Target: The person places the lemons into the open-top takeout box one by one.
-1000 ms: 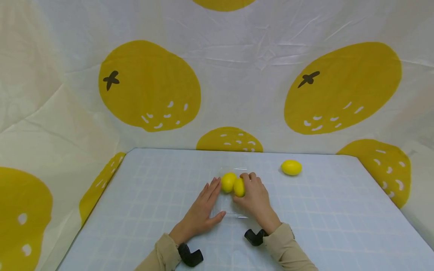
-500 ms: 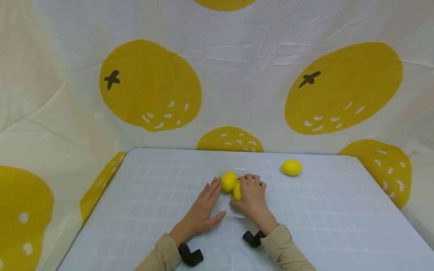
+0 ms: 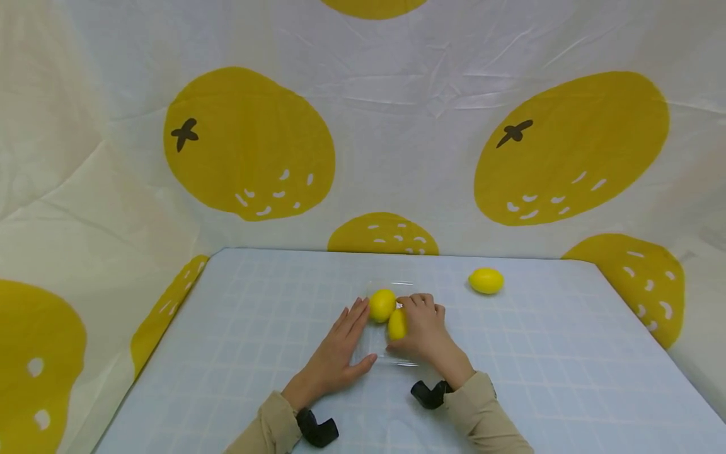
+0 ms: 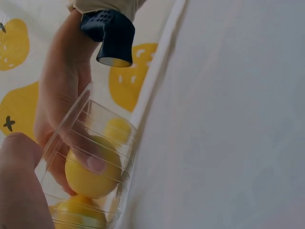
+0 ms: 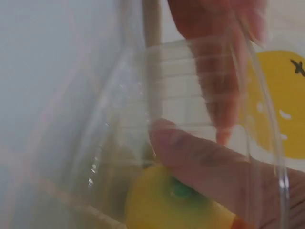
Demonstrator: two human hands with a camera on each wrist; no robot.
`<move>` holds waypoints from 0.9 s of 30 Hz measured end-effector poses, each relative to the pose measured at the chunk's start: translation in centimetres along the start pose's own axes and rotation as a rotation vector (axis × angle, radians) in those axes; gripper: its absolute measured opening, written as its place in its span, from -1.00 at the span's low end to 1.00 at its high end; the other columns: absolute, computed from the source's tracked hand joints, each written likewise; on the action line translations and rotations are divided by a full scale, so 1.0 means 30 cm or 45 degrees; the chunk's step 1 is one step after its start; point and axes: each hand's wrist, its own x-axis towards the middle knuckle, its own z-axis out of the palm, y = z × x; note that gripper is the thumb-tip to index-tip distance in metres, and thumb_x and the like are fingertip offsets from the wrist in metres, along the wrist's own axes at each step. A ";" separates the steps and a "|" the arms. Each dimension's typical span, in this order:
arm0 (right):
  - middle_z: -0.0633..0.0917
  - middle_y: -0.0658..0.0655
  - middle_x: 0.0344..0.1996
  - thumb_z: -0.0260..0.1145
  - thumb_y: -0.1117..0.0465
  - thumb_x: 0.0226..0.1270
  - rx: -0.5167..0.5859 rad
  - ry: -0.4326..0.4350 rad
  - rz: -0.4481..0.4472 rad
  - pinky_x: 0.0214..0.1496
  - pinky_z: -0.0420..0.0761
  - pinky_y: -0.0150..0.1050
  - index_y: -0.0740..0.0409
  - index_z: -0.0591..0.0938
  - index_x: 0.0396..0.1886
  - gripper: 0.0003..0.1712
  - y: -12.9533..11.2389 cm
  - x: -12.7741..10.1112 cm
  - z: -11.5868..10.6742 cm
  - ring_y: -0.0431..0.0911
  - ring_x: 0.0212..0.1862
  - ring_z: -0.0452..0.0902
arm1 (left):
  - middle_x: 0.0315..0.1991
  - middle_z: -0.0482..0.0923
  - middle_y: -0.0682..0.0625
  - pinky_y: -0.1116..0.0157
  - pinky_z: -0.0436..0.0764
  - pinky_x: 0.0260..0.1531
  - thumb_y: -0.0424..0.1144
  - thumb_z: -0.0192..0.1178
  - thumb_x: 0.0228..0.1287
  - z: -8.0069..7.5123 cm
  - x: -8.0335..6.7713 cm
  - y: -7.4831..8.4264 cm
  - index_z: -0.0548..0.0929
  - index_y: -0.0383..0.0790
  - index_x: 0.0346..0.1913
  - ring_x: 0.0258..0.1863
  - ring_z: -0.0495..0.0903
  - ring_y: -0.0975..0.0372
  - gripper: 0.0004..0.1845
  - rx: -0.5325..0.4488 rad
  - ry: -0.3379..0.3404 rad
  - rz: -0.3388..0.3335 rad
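A clear plastic container [image 3: 397, 362] stands in the middle of the table with two lemons inside. The right hand [image 3: 428, 329] reaches into it and holds the nearer lemon [image 3: 397, 325], its thumb seen against the fruit through the wall in the left wrist view. Just behind and to the left lies the other lemon [image 3: 382, 306]. Along the container's left side, the left hand [image 3: 336, 354] rests with fingers straight and thumb spread. In the right wrist view a lemon's green-tinged end [image 5: 181, 190] shows close to the right thumb [image 5: 200, 155].
A third lemon [image 3: 486, 280] lies on the table at the back right. Light blue checked cloth [image 3: 238, 353] covers the tabletop. White curtains printed with yellow fruit [image 3: 249, 145] enclose the back and sides. A black wrist-worn camera [image 3: 317, 429] sits by the left cuff; another [image 3: 429, 395] by the right.
The right hand has shifted the nearer lemon slightly toward the person and turned it inside the container. Left hand, other lemons and container look the same.
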 end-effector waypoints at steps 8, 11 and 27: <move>0.57 0.27 0.09 0.76 0.11 -0.36 0.190 -0.011 -0.045 0.27 0.41 0.16 0.29 0.40 0.32 0.15 0.013 0.006 -0.001 0.20 0.26 0.23 | 0.56 -0.01 -0.23 -0.01 0.01 0.48 0.12 0.02 0.41 -0.001 -0.002 -0.002 0.08 -0.42 0.52 0.55 -0.03 0.00 -0.13 -0.008 0.007 0.007; 0.53 0.28 0.16 0.77 0.12 -0.36 0.213 -0.033 -0.042 0.33 0.39 0.15 0.31 0.38 0.34 0.18 0.012 0.005 0.002 0.20 0.29 0.20 | 0.55 0.00 -0.23 -0.01 0.01 0.49 0.13 0.01 0.41 -0.001 -0.002 -0.003 0.08 -0.43 0.52 0.54 -0.02 -0.02 -0.14 -0.014 0.012 0.012; 0.55 0.20 0.01 0.74 0.19 -0.29 0.271 -0.065 -0.010 0.20 0.52 0.04 0.28 0.40 0.26 0.04 0.000 0.003 -0.013 0.12 0.15 0.31 | 0.55 0.01 -0.24 -0.01 0.02 0.49 0.11 0.01 0.42 -0.008 -0.001 -0.002 0.09 -0.45 0.51 0.53 0.01 -0.04 -0.15 -0.025 0.022 0.024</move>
